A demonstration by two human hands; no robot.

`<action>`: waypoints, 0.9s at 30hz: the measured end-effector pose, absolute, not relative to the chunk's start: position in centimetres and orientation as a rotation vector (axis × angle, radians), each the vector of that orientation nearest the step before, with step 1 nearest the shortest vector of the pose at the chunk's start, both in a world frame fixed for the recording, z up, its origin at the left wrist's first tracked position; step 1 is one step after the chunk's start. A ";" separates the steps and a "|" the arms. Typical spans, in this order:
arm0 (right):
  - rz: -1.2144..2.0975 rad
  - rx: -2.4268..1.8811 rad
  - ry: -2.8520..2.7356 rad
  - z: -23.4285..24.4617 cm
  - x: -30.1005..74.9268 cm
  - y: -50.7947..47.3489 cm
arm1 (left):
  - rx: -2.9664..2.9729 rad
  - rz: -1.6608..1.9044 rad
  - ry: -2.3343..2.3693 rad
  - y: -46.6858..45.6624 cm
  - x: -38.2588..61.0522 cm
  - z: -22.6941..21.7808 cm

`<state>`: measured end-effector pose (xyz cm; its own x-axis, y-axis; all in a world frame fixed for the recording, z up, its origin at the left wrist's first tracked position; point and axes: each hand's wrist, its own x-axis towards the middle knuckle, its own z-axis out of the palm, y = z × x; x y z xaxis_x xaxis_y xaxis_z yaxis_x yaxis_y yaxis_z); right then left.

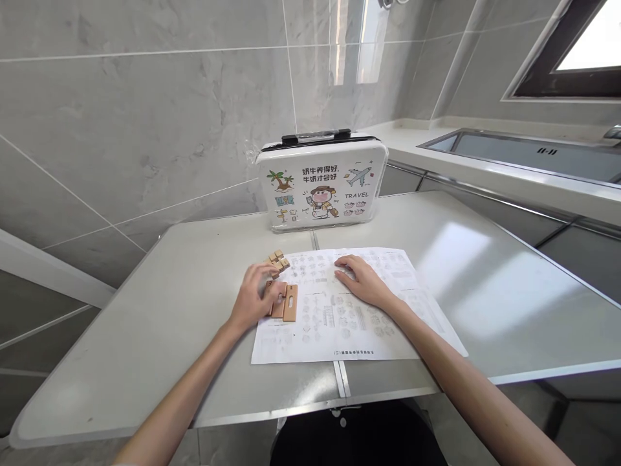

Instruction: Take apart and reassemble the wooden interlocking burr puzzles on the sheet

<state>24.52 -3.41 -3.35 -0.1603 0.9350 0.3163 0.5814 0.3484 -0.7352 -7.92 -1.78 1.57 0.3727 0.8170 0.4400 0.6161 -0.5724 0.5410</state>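
Forearms over surface; left hand curled on wooden blocks, grip unclear, blocks' long axis pointing away; right hand flat on sheet.

Probably a home kitchen: grey marbled wall tiles, a white counter with a steel sink sunk into it, a dark-framed window above, a pale table against the wall, seamed down the middle.
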 end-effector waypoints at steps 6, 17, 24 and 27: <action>0.637 -1.349 -1.783 -3.2 24.5 -3.5 | 1.850 1.224 1.573 4.3 -9.2 -0.2; 0.921 -1.320 -1.325 -2.5 24.5 -3.3 | 1.780 1.226 1.618 4.9 -9.5 -1.5; 0.911 -1.331 -1.349 -3.2 24.5 -3.1 | 1.833 1.203 1.604 4.8 -9.6 -1.6; 0.901 -1.351 -1.362 -3.3 24.4 -3.1 | 1.854 1.198 1.600 4.8 -9.5 -1.6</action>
<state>24.44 -3.12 -3.30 0.0970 0.9860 0.1359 0.2608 0.1066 -0.9595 -9.52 4.75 -1.64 -0.0295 0.9417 0.3353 0.5872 -0.2551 0.7682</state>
